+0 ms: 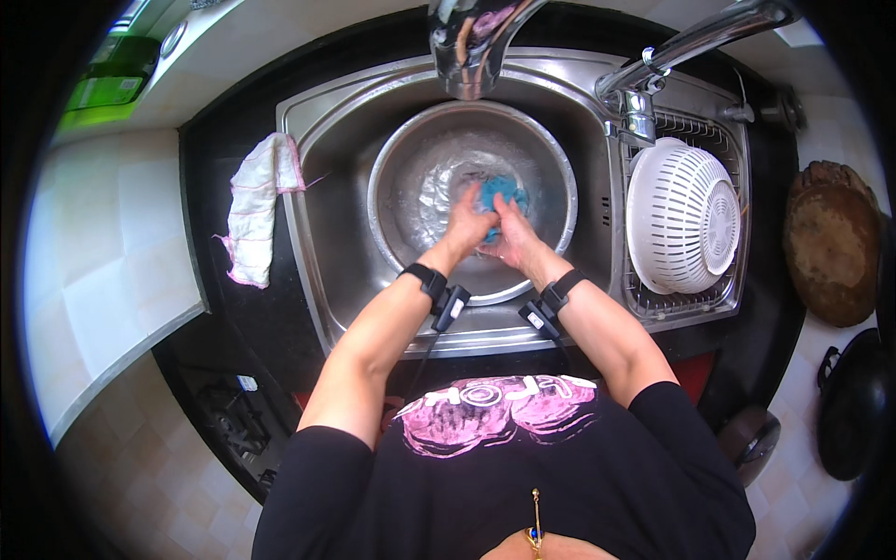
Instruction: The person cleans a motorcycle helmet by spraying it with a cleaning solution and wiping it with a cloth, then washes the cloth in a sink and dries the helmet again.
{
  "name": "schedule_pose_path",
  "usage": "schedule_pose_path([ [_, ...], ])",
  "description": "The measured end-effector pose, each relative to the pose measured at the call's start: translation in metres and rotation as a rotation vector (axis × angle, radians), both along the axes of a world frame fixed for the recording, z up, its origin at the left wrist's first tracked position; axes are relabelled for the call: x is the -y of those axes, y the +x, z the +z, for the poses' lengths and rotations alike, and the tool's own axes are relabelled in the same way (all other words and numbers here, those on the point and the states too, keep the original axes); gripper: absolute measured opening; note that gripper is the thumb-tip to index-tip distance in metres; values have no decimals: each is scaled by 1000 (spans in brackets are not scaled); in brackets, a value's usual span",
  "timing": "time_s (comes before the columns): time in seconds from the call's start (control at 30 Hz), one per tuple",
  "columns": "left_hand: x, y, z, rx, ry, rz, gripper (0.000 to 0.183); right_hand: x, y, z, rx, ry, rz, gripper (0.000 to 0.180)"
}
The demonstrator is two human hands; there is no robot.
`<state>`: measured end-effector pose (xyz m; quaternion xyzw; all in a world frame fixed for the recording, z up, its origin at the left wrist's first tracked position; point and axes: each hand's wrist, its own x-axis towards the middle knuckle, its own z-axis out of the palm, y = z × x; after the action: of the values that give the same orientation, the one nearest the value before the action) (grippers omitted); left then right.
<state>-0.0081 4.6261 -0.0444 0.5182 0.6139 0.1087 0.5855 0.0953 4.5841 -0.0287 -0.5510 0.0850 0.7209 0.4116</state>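
Note:
Both of my hands are together over a round stainless steel basin (399,161) that stands in the sink (336,203). Between them is a blue cloth (501,190), bunched up at the basin's right half. My left hand (470,222) grips its left side, and my right hand (512,234) has hold of it from the right and below. Shiny, rippled water (437,192) shows in the basin beside the cloth. The fingertips are partly hidden in the blue folds.
A chrome faucet (469,63) hangs over the basin's back rim, with another chrome tap (637,115) at the right. A white plastic colander (672,217) lies tilted on a wire rack. A white cloth (253,210) drapes by the sink's left edge. A wooden chopping board (833,245) and black wok (850,406) stand far right.

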Motion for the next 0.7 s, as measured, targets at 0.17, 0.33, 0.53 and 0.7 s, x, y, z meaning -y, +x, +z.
schedule_pose_path([
  [0.17, 27, 4, 99, 147, 209, -226, 34, -13, 23, 4, -318, 50, -192, 61],
  [0.33, 61, 8, 125, 96, 297, -249, 24, -14, 32, 22, -476, 224, -56, 45],
  [0.53, 11, 2, 65, -200, 196, -106, 56, -5, 6, 16, -301, 17, 17, 24],
  [0.7, -31, -26, 28, -278, 202, -115, 46, -3, -1, 42, 1, 56, 86, 23],
])
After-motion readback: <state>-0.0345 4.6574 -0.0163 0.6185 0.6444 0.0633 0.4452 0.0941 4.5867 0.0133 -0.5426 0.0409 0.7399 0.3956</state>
